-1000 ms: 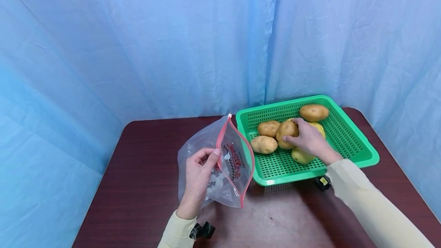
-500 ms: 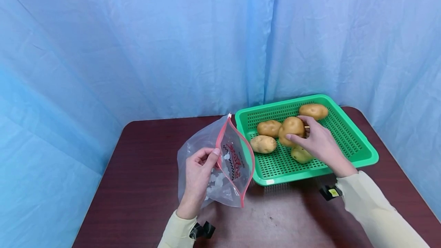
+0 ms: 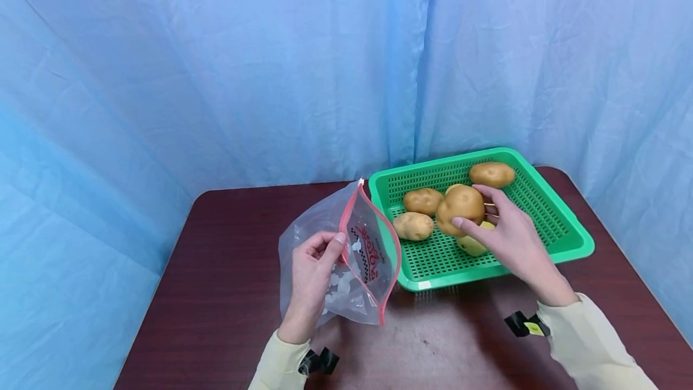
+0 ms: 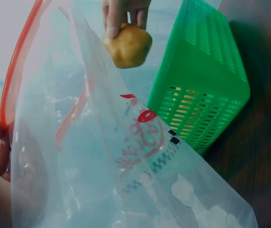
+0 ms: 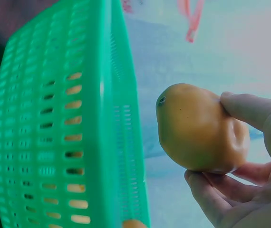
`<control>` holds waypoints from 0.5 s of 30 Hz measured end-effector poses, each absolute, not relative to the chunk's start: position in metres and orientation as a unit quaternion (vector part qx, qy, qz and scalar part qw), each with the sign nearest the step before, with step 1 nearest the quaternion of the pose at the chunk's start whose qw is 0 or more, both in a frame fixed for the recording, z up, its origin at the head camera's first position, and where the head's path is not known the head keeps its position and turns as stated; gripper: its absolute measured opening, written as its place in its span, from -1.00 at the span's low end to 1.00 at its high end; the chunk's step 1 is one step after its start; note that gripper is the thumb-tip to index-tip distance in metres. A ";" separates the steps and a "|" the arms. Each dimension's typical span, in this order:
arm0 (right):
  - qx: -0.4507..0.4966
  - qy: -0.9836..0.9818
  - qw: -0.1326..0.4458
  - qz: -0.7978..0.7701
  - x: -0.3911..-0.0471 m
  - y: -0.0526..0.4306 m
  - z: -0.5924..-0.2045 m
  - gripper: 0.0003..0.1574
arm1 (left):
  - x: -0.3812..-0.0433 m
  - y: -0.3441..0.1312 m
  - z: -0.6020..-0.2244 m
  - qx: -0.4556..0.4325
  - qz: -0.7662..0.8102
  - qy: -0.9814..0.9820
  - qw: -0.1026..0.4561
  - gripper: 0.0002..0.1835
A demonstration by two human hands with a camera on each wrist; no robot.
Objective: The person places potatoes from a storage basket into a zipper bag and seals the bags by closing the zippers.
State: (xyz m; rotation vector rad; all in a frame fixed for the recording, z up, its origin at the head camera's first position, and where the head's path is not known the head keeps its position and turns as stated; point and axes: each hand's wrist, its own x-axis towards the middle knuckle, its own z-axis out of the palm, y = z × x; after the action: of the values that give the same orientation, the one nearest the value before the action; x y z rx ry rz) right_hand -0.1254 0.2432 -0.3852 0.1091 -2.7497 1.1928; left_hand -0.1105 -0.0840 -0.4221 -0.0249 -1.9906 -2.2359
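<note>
In the head view my left hand (image 3: 311,275) pinches the red zip edge of a clear zip bag (image 3: 370,257) between thumb and fingers. The bag's mouth gapes toward the basket. My right hand (image 3: 511,236) holds a brown, lumpy potato (image 3: 460,206) by its side, thumb and fingers round it. In the right wrist view this potato (image 5: 199,128) is above the level of the basket rim. Below it sits the green basket (image 3: 582,245), with a pale potato (image 3: 414,226), two brown potatoes (image 3: 423,201) and yellow-green produce (image 3: 472,247), partly hidden by the hand.
A dark red-brown table (image 3: 233,269) carries the bag and the basket, which stand side by side. Blue curtains (image 3: 303,77) hang behind and on both sides. Black wrist devices (image 3: 318,362) are strapped at both cuffs.
My right hand has lifted the potato off the others in the basket and drawn back toward me a little. The left hand and the bag stay nearly where they were.
</note>
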 end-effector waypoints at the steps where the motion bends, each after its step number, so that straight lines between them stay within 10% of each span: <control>1: 0.035 -0.912 0.074 0.401 -0.123 0.242 -0.384 0.00 | -0.110 -0.084 -0.422 -0.008 -0.746 -0.662 0.073 -0.80; 15: 0.043 -0.872 0.120 0.472 -0.092 0.216 -0.380 -0.09 | -0.110 -0.083 -0.421 -0.003 -0.742 -0.667 0.069 -0.80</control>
State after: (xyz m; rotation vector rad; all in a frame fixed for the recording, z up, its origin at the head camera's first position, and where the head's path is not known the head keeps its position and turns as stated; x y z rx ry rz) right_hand -0.0918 0.2158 -0.3797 0.1256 -2.5492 1.3792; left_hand -0.1099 -0.0825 -0.4210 -0.0097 -2.0069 -2.2350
